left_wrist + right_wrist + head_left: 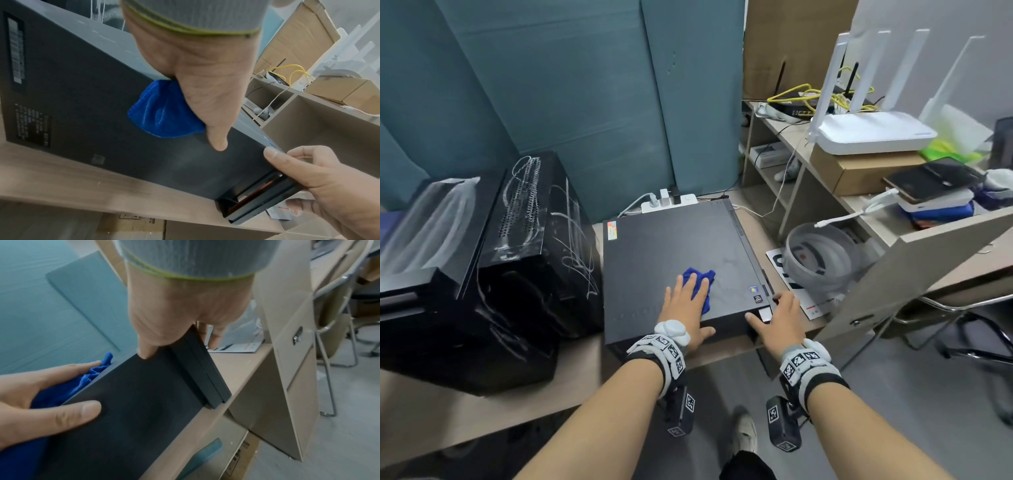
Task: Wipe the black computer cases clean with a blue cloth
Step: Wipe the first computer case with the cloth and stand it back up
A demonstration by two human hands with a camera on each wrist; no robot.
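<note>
A flat black computer case (pixel 671 246) lies on the wooden desk (pixel 571 373). A bunched blue cloth (pixel 708 276) sits on its top near the front. My left hand (pixel 685 305) presses on the cloth with straight, spread fingers, its thumb against the case's near edge. In the left wrist view the cloth (pixel 162 112) bulges from under the palm (pixel 201 81). My right hand (pixel 780 318) grips the case's near-right corner, thumb on the near face and fingers curled round the front panel (pixel 205 369). Two more black cases (pixel 524 240), streaked white, stand at the left.
A white power strip (pixel 671 200) lies behind the case against teal panels. To the right are a clear plastic tub (pixel 822 260) on a printed sheet, a shelf with a white router (pixel 873 132) on a cardboard box, an open cabinet door (pixel 911 274) and a chair (pixel 962 329).
</note>
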